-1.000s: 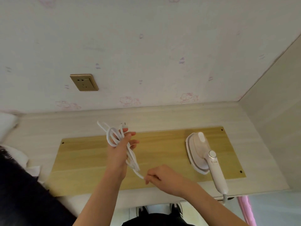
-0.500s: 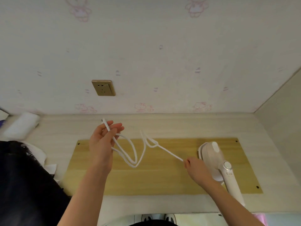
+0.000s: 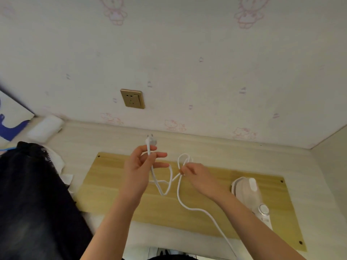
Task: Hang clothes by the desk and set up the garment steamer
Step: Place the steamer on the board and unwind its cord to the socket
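Wall [image 3: 187,53] w/ pale pink cartoon print fills the upper half; light wood bench [image 3: 216,145] runs along its base. Dark garment [image 3: 33,203] covers the bench's left side, white cloth edges showing beside it. Yellowish board [image 3: 116,199] lies flat on the bench, screw holes at its corners. Garment steamer [image 3: 246,192] rests on the board's right part, white head pointing twd the wall, handle running back to the near edge. White roll-like item [image 3: 45,128] sits at the bench's far left by the wall. Gold wall socket [image 3: 133,98] is mounted above the bench, left of center.

Left hand [image 3: 139,169] is raised over the board, thumb & fingers pinching the white cord [image 3: 180,196] just below the plug [image 3: 150,141] — plug sticks up, prongs twd the wall. Right hand [image 3: 199,177] pinches a small loop of the same cord w/ fingertips. Between the hands the cord hangs in loose loops, then trails off to the near edge at bottom right.
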Tool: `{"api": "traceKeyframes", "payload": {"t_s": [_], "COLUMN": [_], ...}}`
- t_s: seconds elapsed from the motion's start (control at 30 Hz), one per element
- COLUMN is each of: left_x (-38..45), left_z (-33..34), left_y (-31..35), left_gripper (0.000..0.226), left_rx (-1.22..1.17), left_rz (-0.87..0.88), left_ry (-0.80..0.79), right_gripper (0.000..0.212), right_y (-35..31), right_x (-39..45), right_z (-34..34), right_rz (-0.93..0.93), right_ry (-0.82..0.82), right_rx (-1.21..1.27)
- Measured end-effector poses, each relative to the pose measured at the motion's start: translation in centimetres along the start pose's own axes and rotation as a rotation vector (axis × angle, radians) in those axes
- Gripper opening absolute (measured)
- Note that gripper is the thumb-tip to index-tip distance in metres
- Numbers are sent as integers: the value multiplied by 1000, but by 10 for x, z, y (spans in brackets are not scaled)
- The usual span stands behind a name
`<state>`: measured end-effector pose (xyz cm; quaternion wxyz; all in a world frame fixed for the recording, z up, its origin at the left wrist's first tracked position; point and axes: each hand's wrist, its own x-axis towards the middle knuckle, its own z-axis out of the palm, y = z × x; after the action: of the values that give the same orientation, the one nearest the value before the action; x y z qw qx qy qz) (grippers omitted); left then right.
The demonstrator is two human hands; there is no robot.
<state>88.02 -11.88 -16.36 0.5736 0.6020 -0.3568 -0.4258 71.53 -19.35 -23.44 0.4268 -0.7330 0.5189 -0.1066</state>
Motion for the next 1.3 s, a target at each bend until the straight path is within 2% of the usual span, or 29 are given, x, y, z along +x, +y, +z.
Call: {"api": "traceKeyframes", "payload": {"t_s": [0.1,0.17,0.3,0.43,0.5,0.6,0.67,0.77,1.0,1.1,1.2,1.3], "left_x": [-9,-15,-23,-28,-29,-25,-18,-2,45,67,88,109], "left_z": [3,1,-9,-23,-31,-48,-62,-83,-114,-123,-133,-140], "left_y": [2,1,-6,-13,-16,-20,-21,-20,-25,-33,-40,-50], "left_gripper": [8,7,15,19,18,19,20,19,22,22,24,26], "left_rx": [113,162,280,365,378,346,316,276,143,180,262,390], "left_rz": [28,31,39,6,1,-13,-20,-24,-52,-72,-103,-139], "left_ry": [-43,-59,-83,-130,-136,-117,-74,-3,159,145,73,-29], "right_gripper": [35,43,47,30,24,27,24,9,34,40,27,25], "right_y": [-36,-51,-65,-76,-83,-93,-98,-107,-142,-154,-163,-170], "right_x": [7,14,27,33,36,42,46,52,67,74,85,99], "right_z": [-6,-11,-10,-3,0,4,7,11,18,27,33,37], "right_rz": [63,140,236,353,380,382,360,298,157,106,52,22], "right_ry": [-28,-98,-244,-365,-394,-384,-331,-233,-94,-44,23,125], "right_rx": [502,722,878,1202,1390,1521,1540,1529,1257,1135,1068,928]}}
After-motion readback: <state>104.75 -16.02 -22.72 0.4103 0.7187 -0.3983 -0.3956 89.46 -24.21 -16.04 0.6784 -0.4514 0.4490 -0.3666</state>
